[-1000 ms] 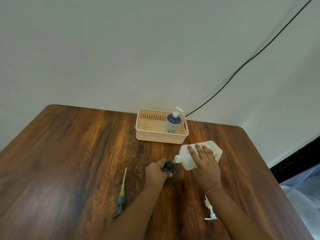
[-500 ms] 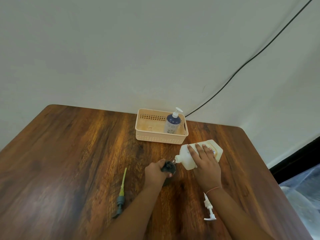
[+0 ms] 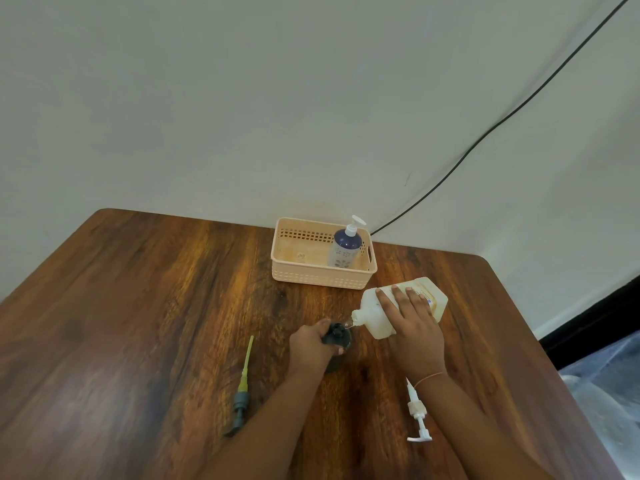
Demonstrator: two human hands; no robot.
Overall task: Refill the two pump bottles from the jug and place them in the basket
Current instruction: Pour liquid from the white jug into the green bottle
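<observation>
Cream-white jug [image 3: 372, 315] tipped near-horizontal at mid-table, spout at the open neck of a small dark bottle [image 3: 337, 337]. Right hand [image 3: 414, 327] grips the jug from above, fingers spread across its label; left hand [image 3: 310, 344] curled round the dark bottle. Blue pump bottle [image 3: 344, 249] upright in the right end of the peach basket [image 3: 322, 278].

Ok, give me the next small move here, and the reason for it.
Probably tilt the jug a little steeper with the right hand, to feed the pour. The jug lies nearly flat, its spout at the mouth of the dark bottle that the left hand grips, and only a thin stream shows between them. The bottle's fill level is hidden.
</observation>
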